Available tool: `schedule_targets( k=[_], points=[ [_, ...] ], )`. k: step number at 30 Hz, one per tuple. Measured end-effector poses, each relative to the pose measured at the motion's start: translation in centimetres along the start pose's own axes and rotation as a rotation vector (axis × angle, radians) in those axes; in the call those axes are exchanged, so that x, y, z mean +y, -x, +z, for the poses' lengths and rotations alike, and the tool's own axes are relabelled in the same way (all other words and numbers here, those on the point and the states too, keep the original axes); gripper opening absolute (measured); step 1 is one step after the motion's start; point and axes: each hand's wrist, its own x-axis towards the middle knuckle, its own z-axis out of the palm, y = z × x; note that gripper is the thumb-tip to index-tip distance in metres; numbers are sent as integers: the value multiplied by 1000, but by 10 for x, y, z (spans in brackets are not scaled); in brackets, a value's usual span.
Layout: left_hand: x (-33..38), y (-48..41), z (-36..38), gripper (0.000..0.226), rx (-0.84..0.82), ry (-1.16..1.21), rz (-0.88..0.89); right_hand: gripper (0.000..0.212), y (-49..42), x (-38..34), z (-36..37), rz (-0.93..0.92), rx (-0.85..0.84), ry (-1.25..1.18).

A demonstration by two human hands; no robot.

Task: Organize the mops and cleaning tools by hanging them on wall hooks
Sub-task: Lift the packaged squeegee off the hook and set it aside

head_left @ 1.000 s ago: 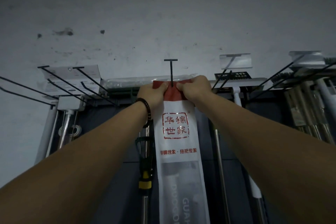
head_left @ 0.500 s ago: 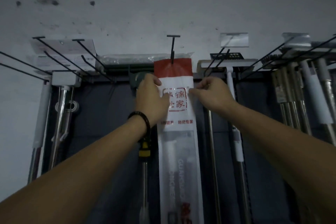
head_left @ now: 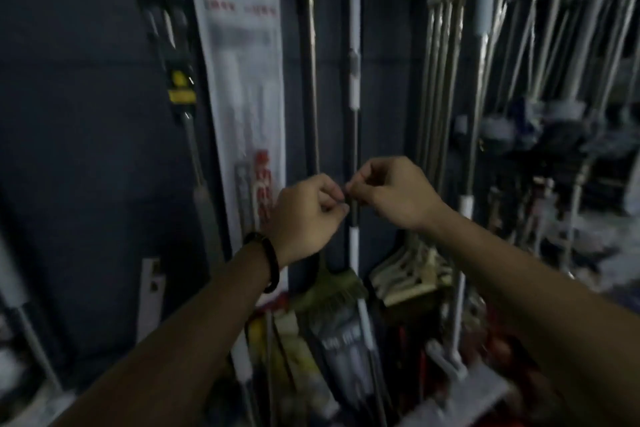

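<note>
Both hands have dropped away from the top of the white bagged mop [head_left: 242, 80], which half a second ago they were steadying just under its hook, and the view has swung down so the hooks are out of sight. That bagged mop hangs flat against the dark wall panel [head_left: 76, 114] and serves as the landmark. Just to its right, the left hand [head_left: 304, 215] and right hand [head_left: 394, 194] meet in front of a white-handled mop pole [head_left: 354, 80]; the fingertips of each are pressed together and nearly touch the other hand's, perhaps pinching something small, but motion blur hides what, so I cannot tell whether they hold the pole, a tag, or nothing. A dark bracelet [head_left: 266, 262] sits on the left wrist. The risk, as I judge it, is that tugging at this pole could swing it into the dark pole [head_left: 311, 80] between it and the bagged mop, or unseat it from a hook that cannot be seen. Further right of the bagged mop hang a cluster of metal poles [head_left: 440, 80] and more mops; below, brush heads [head_left: 332, 291] and packaged goods crowd the floor, leaving little room to lower or turn a long handle.
</note>
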Motion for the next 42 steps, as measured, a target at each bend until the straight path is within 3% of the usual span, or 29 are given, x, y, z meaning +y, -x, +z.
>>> schedule_targets(
  k=[8, 13, 16, 20, 23, 26, 30, 35, 38, 42],
  points=[
    [-74, 104, 150, 5, -204, 72, -284, 11, 131, 171, 37, 227, -96, 198],
    [-114, 156, 235, 12, -382, 31, -441, 32, 212, 286, 67, 381, -297, 294],
    [-136, 190, 282, 18, -476, 5, -540, 13, 272, 332, 88, 619, -427, 263],
    [-148, 221, 322, 16, -578, -61, -627, 33, 346, 387, 117, 870, -480, 166],
    [-144, 233, 339, 21, -639, -115, -658, 54, 385, 434, 139, 944, -582, 309],
    [-145, 242, 355, 22, -671, -77, -696, 54, 382, 424, 142, 948, -575, 410],
    [-142, 244, 364, 19, -665, -64, -719, 28, 357, 410, 141, 1025, -545, 438],
    [-142, 250, 371, 18, -673, -51, -734, 30, 367, 436, 147, 1177, -443, 202],
    [-139, 254, 369, 17, -685, -42, -720, 18, 372, 418, 126, 1092, -280, 21],
    [-141, 253, 364, 16, -688, -29, -710, 14, 371, 412, 99, 861, -219, 65]
  ],
)
